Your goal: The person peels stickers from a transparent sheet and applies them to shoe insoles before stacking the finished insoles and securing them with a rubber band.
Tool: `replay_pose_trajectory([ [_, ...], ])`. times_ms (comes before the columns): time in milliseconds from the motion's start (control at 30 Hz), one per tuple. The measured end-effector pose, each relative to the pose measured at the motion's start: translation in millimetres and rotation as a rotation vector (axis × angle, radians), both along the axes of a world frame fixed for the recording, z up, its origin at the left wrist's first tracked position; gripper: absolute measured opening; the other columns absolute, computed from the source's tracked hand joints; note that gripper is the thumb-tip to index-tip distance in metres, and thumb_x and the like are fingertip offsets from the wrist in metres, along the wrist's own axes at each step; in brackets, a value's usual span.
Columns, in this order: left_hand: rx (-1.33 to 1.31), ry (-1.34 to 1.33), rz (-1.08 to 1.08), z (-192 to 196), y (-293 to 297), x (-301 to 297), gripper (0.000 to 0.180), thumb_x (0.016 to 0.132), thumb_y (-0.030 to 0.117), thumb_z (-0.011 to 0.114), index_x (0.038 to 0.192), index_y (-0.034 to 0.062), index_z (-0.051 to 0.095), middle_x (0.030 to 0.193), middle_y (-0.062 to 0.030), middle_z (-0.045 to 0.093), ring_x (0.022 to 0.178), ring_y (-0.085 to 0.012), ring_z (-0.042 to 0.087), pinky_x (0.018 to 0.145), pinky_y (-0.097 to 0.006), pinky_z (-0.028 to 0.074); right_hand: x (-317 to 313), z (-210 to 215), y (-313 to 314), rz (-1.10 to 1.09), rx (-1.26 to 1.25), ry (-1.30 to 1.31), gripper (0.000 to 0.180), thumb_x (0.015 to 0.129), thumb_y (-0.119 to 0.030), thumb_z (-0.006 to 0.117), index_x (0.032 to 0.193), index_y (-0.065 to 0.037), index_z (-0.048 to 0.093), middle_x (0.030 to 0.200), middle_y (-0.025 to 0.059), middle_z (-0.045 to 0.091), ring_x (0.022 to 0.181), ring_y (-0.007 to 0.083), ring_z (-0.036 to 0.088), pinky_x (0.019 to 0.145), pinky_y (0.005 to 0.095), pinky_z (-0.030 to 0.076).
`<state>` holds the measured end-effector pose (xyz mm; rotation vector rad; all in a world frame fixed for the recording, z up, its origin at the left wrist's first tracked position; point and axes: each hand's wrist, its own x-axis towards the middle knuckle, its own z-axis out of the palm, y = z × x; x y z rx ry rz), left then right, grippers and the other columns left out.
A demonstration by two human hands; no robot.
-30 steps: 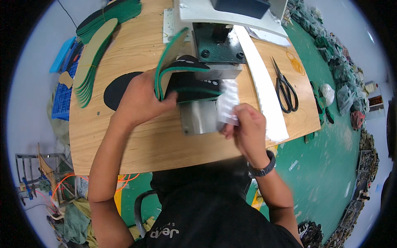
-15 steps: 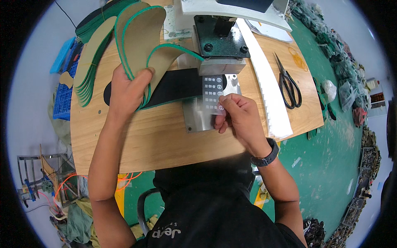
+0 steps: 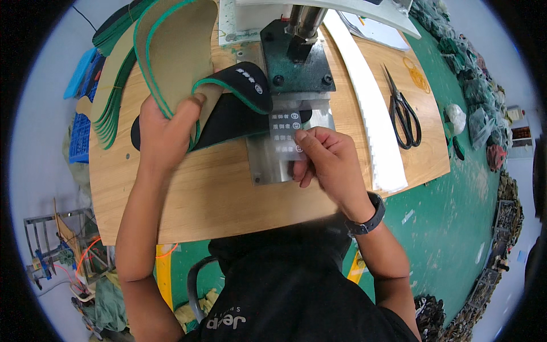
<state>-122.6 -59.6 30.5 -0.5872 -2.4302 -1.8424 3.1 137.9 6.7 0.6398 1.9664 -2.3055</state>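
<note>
Wooden bench (image 3: 199,199) filled most of the view, w/ a dark green press machine (image 3: 299,62) at its far middle and a metal plate (image 3: 273,162) just near of it. Far left lay a stack of tan insoles (image 3: 114,102) w/ green edging. My left hand (image 3: 165,137) was clamped on a fanned bunch of insoles (image 3: 176,51), thumb on top, fingers underneath; the front black insole (image 3: 239,91) curled over toward the press. A long white strip (image 3: 370,125) ran near-to-far right of the plate, black scissors (image 3: 404,117) right of that. My right hand (image 3: 330,159) pinched a small clear label sheet (image 3: 286,132) over the plate, thumb & fingers closed on it, just right of the black insole.
</note>
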Motion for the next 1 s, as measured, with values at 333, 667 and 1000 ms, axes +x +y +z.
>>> replay_pose_trajectory([
  [333, -0.591, 0.288, -0.285, 2.7, 8.4, 1.9, 0.082, 0.064, 0.027, 0.075, 0.135, 0.0053, 0.038, 0.114, -0.0198, 0.057, 0.109, -0.0378, 0.053, 0.094, -0.042, 0.042, 0.2, 1.6, -5.1, -0.022, 0.006, 0.020, 0.023, 0.094, -0.020, 0.052, 0.081, -0.002, 0.055, 0.058, 0.0045, 0.058, 0.048, 0.0093, 0.056, 0.041, 0.0203, 0.043],
  [667, -0.624, 0.326, -0.291, 5.6, 4.6, 3.0, 0.064, 0.064, 0.024, 0.072, 0.121, 0.0040, 0.051, 0.109, -0.0212, 0.059, 0.098, -0.0359, 0.057, 0.084, -0.043, 0.047, 7.6, -5.3, -4.2, -0.068, 0.034, 0.115, 0.019, 0.095, -0.018, 0.048, 0.086, -0.003, 0.054, 0.058, 0.0068, 0.058, 0.047, 0.0111, 0.055, 0.041, 0.0193, 0.043],
  [1000, 0.002, 0.033, -0.121, 11.1, -1.9, -0.2, 0.020, 0.074, 0.008, 0.055, 0.089, -0.0016, 0.064, 0.074, -0.0042, 0.061, 0.070, -0.0131, 0.054, 0.066, -0.027, 0.045, -0.8, -2.3, 8.0, 0.025, 0.044, 0.039, 0.026, 0.095, -0.024, 0.051, 0.078, -0.006, 0.053, 0.053, 0.0010, 0.051, 0.043, 0.0097, 0.052, 0.038, 0.0192, 0.038],
])
